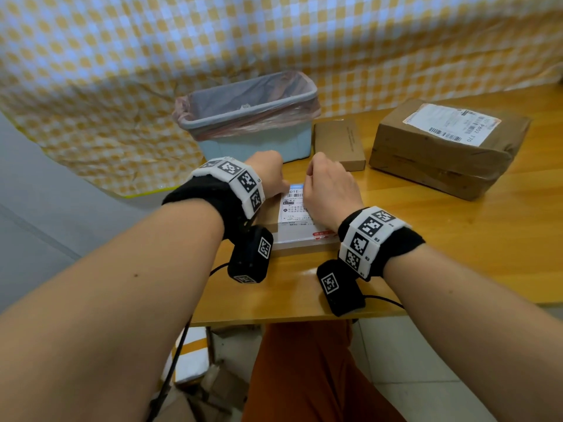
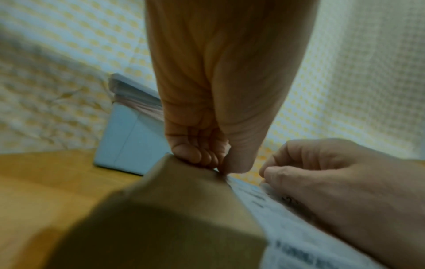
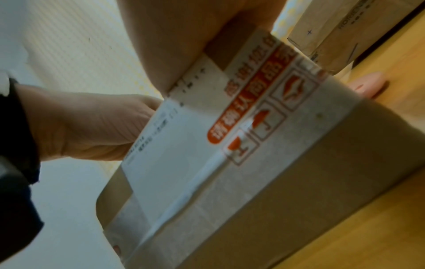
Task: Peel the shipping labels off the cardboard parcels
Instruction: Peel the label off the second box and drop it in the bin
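The parcel [image 1: 300, 239] sits at the table's [image 1: 457, 254] near edge, right in front of you, with the label [image 1: 294, 208] face up on its top. Your left hand [image 1: 268, 175] is at the label's far-left corner, about 11 o'clock on the parcel. In the left wrist view its fingers are curled tight and the thumb pinches right at that corner. Whether any paper is already between them you cannot tell. Your right hand [image 1: 330, 190] rests on the label toward 1 o'clock with fingers curled. It seems to hold the parcel down, but what it pinches, if anything, is hidden.

Expect the label to be thin, limp paper on strong glue: it will likely tear if you pull straight up. Take it at the corner and draw it low and slow toward 6 o'clock. The near end runs under printed tape [image 3: 264, 116], which may snag. The parcel looks light, so keep weight on it or it will lift with the pull.

A bin [image 1: 253, 117] waits at 12 o'clock. A second labelled parcel [image 1: 441, 159] lies at 2 o'clock, and a small box [image 1: 339, 144] stands between them.
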